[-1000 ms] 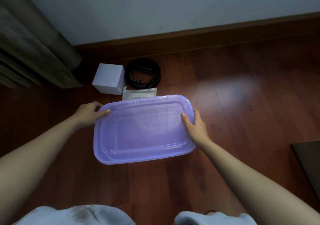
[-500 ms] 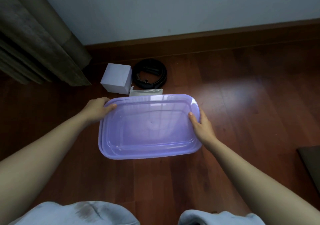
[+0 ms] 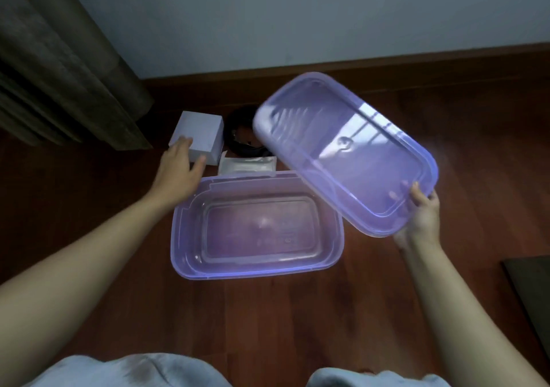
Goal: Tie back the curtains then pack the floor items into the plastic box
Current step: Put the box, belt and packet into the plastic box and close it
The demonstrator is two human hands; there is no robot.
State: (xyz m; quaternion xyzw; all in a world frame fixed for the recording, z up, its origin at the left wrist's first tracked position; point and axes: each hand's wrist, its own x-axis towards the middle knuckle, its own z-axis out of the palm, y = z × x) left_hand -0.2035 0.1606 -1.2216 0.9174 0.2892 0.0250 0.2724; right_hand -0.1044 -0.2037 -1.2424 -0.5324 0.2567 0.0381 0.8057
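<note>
Lid point(image 3: 345, 151), pinched by right grip point(image 3: 422, 217), hides part of black coil point(image 3: 241, 139); left grip point(image 3: 178, 169) wide at white box point(image 3: 205, 130).

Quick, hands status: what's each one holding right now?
Left hand: open, fingers spread over the white box, not yet gripping it.
Right hand: closed on a corner of the purple lid, held tilted, off the plastic box.
</note>
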